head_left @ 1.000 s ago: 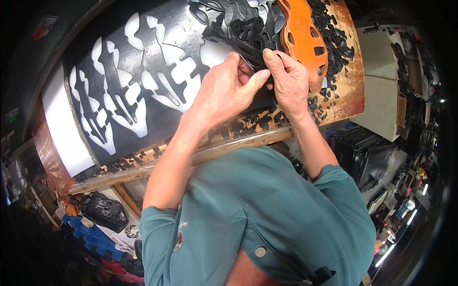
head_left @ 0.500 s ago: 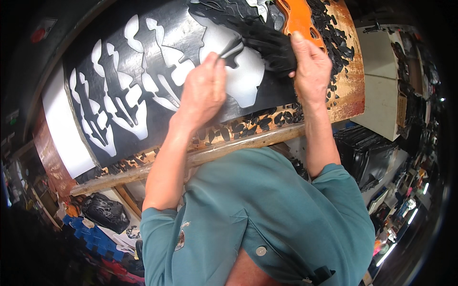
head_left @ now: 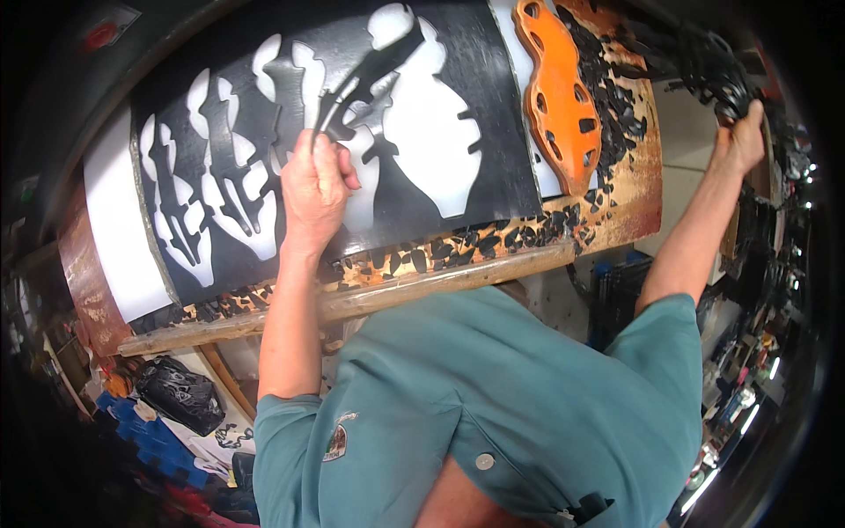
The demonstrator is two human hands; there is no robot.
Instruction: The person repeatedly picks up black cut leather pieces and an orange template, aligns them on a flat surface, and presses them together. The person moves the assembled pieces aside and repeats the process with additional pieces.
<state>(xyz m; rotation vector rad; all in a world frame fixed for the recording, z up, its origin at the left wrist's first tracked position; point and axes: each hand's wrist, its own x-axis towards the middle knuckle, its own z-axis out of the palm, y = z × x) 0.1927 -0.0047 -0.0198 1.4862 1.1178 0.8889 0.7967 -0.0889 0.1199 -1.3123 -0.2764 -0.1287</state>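
My left hand point(head_left: 317, 185) is closed on the lower end of a long, thin black cut-out piece point(head_left: 374, 63). This piece slants up to the right over a black sheet point(head_left: 255, 167) that has several long cut-out openings showing white. Far out to the right, my right hand point(head_left: 744, 141) grips a bundle of black cut-out pieces point(head_left: 709, 75) beyond the table's right side; its fingers are partly hidden. An orange cutting die point(head_left: 562, 97) with holes along its body lies at the right end of the sheet, between my two hands.
A white board point(head_left: 123, 238) shows under the sheet's left end. Small black scraps point(head_left: 422, 255) litter the worn table along a wooden front rail point(head_left: 378, 295). Pale cabinets point(head_left: 691, 132) stand at the right. A black bag-like object point(head_left: 180, 396) sits below left.
My right hand has swung out to the right with the black bundle, uncovering the orange die. My left hand has shifted left and slightly down, now with a thin black piece stretching from it.
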